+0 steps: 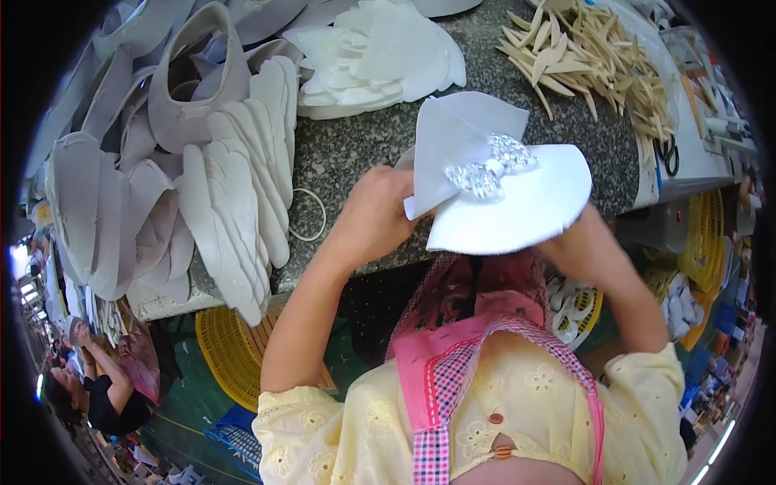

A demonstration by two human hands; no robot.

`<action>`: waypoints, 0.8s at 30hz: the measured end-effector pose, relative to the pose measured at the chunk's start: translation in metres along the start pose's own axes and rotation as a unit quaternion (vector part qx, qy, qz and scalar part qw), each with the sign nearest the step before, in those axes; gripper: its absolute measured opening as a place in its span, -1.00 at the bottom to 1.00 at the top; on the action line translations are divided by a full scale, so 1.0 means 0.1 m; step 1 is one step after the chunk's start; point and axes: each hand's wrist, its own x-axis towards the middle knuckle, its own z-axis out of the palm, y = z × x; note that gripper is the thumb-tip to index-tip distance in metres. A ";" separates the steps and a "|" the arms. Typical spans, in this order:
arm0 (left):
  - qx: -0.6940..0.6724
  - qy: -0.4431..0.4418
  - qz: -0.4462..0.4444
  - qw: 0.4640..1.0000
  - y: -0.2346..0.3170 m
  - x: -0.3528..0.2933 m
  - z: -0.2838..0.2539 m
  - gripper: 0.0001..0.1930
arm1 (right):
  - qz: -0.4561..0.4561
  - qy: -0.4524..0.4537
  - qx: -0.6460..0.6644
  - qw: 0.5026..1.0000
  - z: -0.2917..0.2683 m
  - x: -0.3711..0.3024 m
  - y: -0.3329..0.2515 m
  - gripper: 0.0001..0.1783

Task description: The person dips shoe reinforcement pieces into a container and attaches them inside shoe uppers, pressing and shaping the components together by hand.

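A white curved shoe upper [517, 206] with a silver glittery bow [493, 166] is held up above the front edge of the speckled stone worktop. My left hand [378, 212] is closed on its left edge, fingers curled and partly hidden behind it. At its lower right edge, my right hand [584, 246] grips from below, most of its fingers covered by the white material. Left of my left wrist, a thin white loop [309, 215] lies on the worktop [339, 149].
Grey-white uppers [153, 105] and long flat white pieces [234, 186] heap at the left, some overhanging the edge. White sheets [380, 56] are stacked behind. Tan slivers [582, 56] pile at far right near black-handled scissors [669, 153]. Yellow baskets [222, 347] stand below. Another person [113, 388] works at left.
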 end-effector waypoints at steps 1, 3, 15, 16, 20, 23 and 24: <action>0.003 -0.002 -0.003 1.000 -0.03 -0.04 -0.02 -0.79 | 0.055 -0.077 -0.024 0.995 -0.10 0.00 0.01 -0.67; 0.004 0.018 0.001 1.000 -0.09 -0.06 -0.05 -0.83 | 0.024 0.053 0.085 0.995 -0.16 -0.24 0.06 -0.63; -0.623 0.028 -0.083 0.777 0.32 0.40 -0.10 -0.48 | 0.134 0.363 -0.249 0.888 -0.09 -0.37 1.57 -0.63; -0.619 0.035 -0.079 0.781 0.32 0.43 -0.08 -0.48 | 0.137 0.385 -0.229 0.884 -0.11 -0.27 1.46 -0.58; -0.475 -0.071 -0.039 0.876 0.24 0.58 -0.25 -0.66 | -0.015 0.460 -0.061 0.886 -0.36 0.21 1.12 -0.78; -0.337 -0.118 -0.049 0.933 -0.25 0.54 -0.38 -0.88 | -0.049 0.431 -0.024 0.901 -0.43 0.55 1.18 -0.82; -0.263 -0.119 -0.044 0.956 -0.34 0.50 -0.37 -0.90 | -0.049 0.425 -0.039 0.903 -0.43 0.63 1.27 -0.81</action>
